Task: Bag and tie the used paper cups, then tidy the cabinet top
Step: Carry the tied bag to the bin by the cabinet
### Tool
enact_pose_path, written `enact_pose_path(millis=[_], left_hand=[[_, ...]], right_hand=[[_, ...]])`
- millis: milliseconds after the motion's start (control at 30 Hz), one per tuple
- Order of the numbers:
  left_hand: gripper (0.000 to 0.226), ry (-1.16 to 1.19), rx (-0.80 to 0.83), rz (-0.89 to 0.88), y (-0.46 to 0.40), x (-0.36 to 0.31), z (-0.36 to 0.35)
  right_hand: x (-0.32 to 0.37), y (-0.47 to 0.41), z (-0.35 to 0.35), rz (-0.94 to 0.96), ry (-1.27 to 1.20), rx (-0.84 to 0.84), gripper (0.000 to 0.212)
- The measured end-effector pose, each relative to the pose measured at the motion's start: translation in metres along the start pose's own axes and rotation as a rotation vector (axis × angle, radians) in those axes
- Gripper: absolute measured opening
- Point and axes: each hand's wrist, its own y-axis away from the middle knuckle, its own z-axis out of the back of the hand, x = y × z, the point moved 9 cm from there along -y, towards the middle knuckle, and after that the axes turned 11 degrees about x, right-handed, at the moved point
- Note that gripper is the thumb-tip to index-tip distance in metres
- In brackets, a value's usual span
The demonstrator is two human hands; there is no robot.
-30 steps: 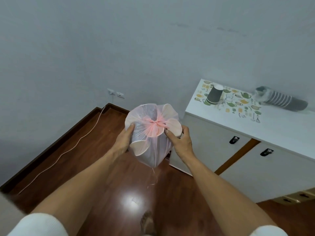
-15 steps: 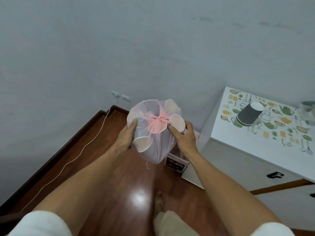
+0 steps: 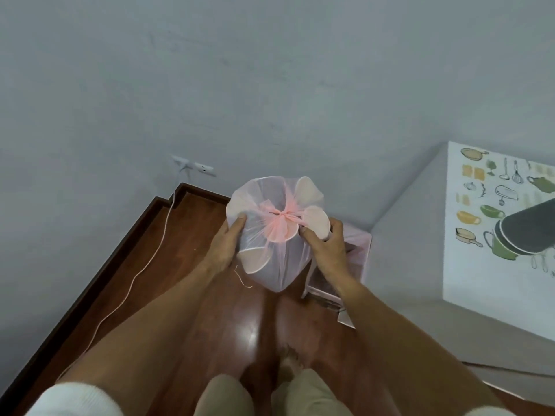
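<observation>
A translucent pink bag (image 3: pixel 270 259), knotted at its top, bulges with several white paper cups; one cup rim (image 3: pixel 315 226) presses against the plastic on the right. I hold it in the air over the wooden floor. My left hand (image 3: pixel 223 246) grips its left side, thumb on top. My right hand (image 3: pixel 329 250) grips its right side, thumb near the knot. At the right stands the white cabinet top (image 3: pixel 480 283), where a stack of dark paper cups (image 3: pixel 528 232) lies on a mat printed with kitchenware (image 3: pixel 492 190).
A pink-lined bin (image 3: pixel 357 250) stands on the floor beside the cabinet, below my right hand. A thin white cable (image 3: pixel 141 265) runs from a wall socket (image 3: pixel 195 166) across the floor. A grey wall is ahead.
My view has swung left and closer: the cabinet has slid toward the right edge and the bin beside it has come into sight. Both hands keep the same hold on the bag.
</observation>
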Motion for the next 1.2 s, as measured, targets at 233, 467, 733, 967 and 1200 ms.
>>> enact_pose_path(millis=[233,467,733,967,1200], left_hand=[[0.066,0.018,0.069,-0.037,-0.126,0.09,0.027],[0.075,-0.056,-0.185,0.033,-0.239,0.227,0.072],[0.047,-0.134,-0.082,0.025,-0.348,0.353,0.073],[0.038,-0.192,0.034,0.121,-0.415,0.434,0.058],[0.037,-0.131,0.168,0.158,-0.436,0.464,0.034]], right_hand=[[-0.108,-0.077,-0.044,-0.01,-0.037,-0.094,0.056],[-0.258,-0.154,-0.09,0.009,0.012,-0.223,0.066],[-0.414,-0.219,-0.125,-0.027,-0.028,-0.296,0.071],[-0.517,-0.261,-0.122,-0.152,0.024,-0.366,0.077],[-0.546,-0.284,-0.122,-0.094,-0.039,-0.331,0.067]])
